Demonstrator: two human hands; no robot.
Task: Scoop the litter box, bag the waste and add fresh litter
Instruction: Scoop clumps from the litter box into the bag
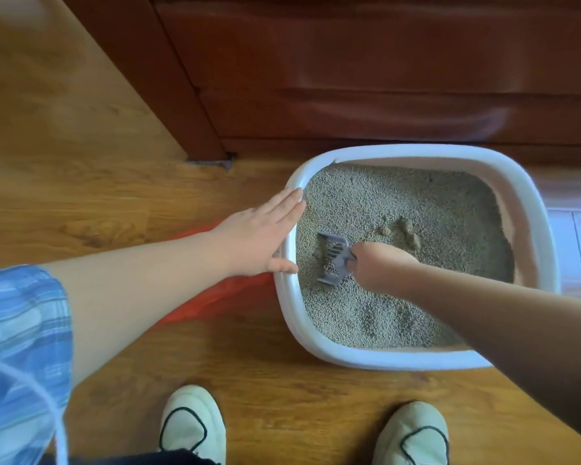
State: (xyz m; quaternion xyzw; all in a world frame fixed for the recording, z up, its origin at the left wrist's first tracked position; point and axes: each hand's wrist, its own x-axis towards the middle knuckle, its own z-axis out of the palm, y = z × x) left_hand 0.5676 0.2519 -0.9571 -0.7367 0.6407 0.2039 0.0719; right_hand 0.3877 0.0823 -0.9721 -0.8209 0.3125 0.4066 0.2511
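Observation:
A white litter box (537, 209) sits on the wooden floor, filled with grey litter (416, 203). My right hand (379, 266) is inside it, shut on the handle of a grey slotted scoop (332, 258) that lies in the litter near the left wall with litter and a clump in it. Brown clumps (403, 229) lie in the litter beyond my right hand. My left hand (265, 236) rests flat on the box's left rim, fingers straight and together, holding nothing. A red-orange bag (215, 293) lies on the floor under my left forearm, beside the box.
Dark red wooden furniture (349, 72) stands right behind the litter box. My two pale green shoes (192, 427) (413, 434) stand on the floor in front of the box. A thin white cord (52, 411) hangs at the lower left.

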